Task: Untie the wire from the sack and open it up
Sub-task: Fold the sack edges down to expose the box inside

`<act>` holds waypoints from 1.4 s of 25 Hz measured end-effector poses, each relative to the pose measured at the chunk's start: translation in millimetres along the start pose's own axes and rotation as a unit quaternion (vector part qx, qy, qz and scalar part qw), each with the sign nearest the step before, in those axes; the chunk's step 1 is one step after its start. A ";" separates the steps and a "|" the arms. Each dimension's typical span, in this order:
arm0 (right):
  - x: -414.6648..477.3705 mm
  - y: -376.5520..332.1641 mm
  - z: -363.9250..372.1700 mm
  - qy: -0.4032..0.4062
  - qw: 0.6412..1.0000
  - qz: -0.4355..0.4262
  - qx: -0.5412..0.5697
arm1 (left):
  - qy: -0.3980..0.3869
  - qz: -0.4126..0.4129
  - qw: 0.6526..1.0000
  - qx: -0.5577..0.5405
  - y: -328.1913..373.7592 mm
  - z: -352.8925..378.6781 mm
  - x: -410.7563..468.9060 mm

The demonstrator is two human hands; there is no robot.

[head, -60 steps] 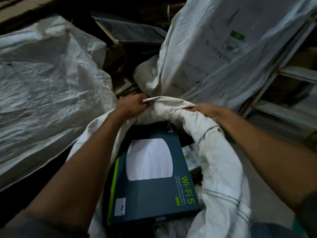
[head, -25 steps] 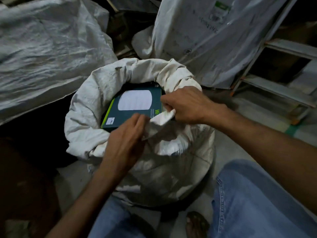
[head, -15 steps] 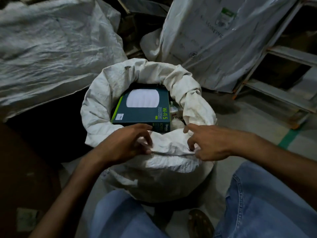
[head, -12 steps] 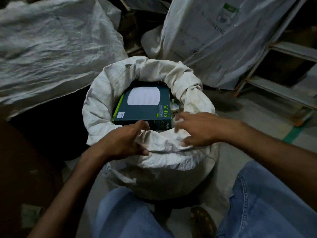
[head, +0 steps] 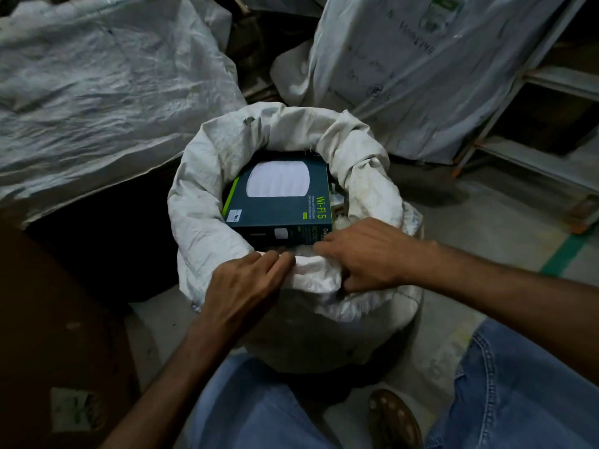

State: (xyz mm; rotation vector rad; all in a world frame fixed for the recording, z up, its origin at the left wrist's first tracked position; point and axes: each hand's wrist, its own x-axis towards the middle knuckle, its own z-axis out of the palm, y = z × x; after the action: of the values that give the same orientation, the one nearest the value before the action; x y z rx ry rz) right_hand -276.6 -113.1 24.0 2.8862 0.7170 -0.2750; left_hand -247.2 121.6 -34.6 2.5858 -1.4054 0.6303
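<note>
A white woven sack (head: 207, 176) stands on the floor in front of me, its mouth open and its rim rolled outward into a thick collar. A dark teal Wi-Fi 5 box (head: 282, 205) lies flat inside, near the top. My left hand (head: 243, 283) grips the near part of the rolled rim, fingers curled over the fabric. My right hand (head: 366, 254) holds the same near rim just to the right, fingers tucked under the fold. I see no wire in this view.
Other big white sacks lean at the left (head: 90, 85) and back right (head: 421, 69). A metal rack frame (head: 531, 153) stands at the right. A brown carton (head: 58, 335) sits at the lower left. My jeans-clad knees and a sandal (head: 395, 419) are below the sack.
The hands went from the far rim to the near rim as the view pulled back. In the last half second both hands closed on the near fold and pressed it lower.
</note>
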 end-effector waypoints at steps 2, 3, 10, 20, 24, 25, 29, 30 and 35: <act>-3.3 -15.8 8.6 0.072 0.994 0.027 -0.073 | -0.056 -0.032 0.996 -0.054 -5.5 -10.2 5.5; -9.6 -24.8 17.4 0.086 0.993 0.045 -0.075 | -0.131 -0.055 0.983 -0.117 -14.0 -21.4 11.2; -34.1 -17.0 21.1 -0.095 0.983 0.142 0.058 | -0.335 0.031 0.915 -0.225 -40.6 -20.7 60.0; 42.5 64.9 59.2 0.038 0.834 0.543 0.096 | -0.419 0.039 0.891 -0.171 7.8 20.2 73.8; 40.3 83.0 48.1 0.069 0.793 0.568 0.209 | -0.408 0.042 0.901 -0.140 5.8 21.8 72.8; 39.3 92.6 43.5 0.073 0.758 0.589 0.270 | -0.409 0.046 0.903 -0.127 6.0 22.2 73.4; 31.2 130.6 35.7 0.033 0.586 0.564 0.581 | -0.398 0.070 0.907 -0.116 16.3 20.1 77.5; 28.6 137.5 34.1 0.027 0.544 0.572 0.614 | -0.397 0.060 0.901 -0.164 18.9 19.9 79.3; 19.2 151.4 17.3 0.051 0.389 0.593 0.703 | -0.424 -0.003 0.813 -0.398 14.2 10.2 85.3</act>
State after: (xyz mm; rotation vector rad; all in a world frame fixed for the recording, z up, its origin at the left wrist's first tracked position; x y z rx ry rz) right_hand -190.3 -240.1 19.0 3.2147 -3.0046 -0.6056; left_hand -215.1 44.8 -9.2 2.1288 -1.3647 -1.0624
